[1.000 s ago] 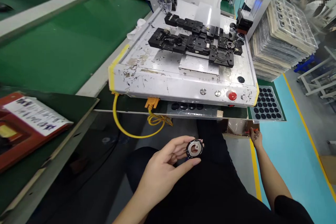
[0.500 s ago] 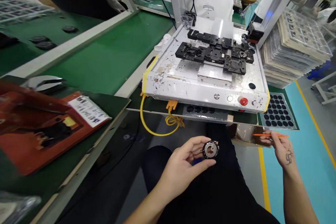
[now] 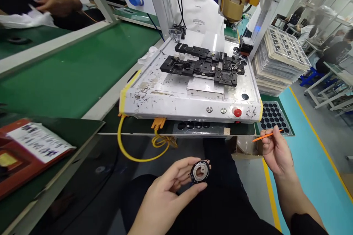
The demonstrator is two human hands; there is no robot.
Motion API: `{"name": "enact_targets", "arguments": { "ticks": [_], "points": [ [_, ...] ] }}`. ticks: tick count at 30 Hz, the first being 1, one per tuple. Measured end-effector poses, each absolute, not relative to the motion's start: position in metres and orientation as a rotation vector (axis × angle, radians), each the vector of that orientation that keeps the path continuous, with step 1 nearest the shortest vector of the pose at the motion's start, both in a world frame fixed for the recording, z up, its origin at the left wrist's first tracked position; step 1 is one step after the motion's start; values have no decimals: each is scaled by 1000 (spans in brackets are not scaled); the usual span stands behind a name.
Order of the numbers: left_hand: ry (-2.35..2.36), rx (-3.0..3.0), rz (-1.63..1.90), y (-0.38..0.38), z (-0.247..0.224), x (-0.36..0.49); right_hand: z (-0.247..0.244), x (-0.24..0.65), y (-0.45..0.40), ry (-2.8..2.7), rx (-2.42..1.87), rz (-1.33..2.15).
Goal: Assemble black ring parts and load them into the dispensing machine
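Between the thumb and fingers of my left hand (image 3: 171, 191) is a small round black part (image 3: 200, 172) with a metallic ring inside, held over my lap. My right hand (image 3: 278, 154) pinches a thin orange stick (image 3: 266, 137) off to the right, near the sheet of black discs (image 3: 273, 117). In front of me stands a white machine (image 3: 176, 104) whose bed carries black fixture blocks (image 3: 205, 68). A single black disc (image 3: 245, 96) lies on the bed's right front.
Yellow cable (image 3: 118, 143) loops below the machine's front. A red tool (image 3: 11, 165) sits at the left, and stacked trays (image 3: 271, 62) stand at the right. An open cardboard box (image 3: 248, 148) is under the bench edge. Other people are beyond the bench.
The view has swung, so the machine appears further left. My right hand has turned, palm more upward, and the orange stick now tilts. My left hand still holds the round part.
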State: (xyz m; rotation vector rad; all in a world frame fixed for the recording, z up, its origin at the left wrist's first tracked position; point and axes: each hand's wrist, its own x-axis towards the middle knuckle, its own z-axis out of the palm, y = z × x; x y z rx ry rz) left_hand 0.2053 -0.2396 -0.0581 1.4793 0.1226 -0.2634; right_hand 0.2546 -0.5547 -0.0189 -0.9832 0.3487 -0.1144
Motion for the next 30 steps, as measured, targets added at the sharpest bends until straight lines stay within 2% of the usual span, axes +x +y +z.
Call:
{"name": "enact_targets", "arguments": {
  "ticks": [10, 14, 18, 24, 30],
  "points": [
    [215, 1440, -217, -254, -39, 201, -18, 262, -557, 232, -1075, -116],
    [228, 1396, -232, -252, -40, 205, -2, 303, -574, -93, -1444, -423],
    [201, 1307, -304, -250, -40, 210, 12, 390, -597, -427, -2088, -822],
    [203, 1279, -209, -252, -37, 209, 14, 504, -603, -748, -2318, -648],
    [194, 1271, -221, -248, -37, 214, 22, 537, -605, -812, -2425, -521]
  ]
}}
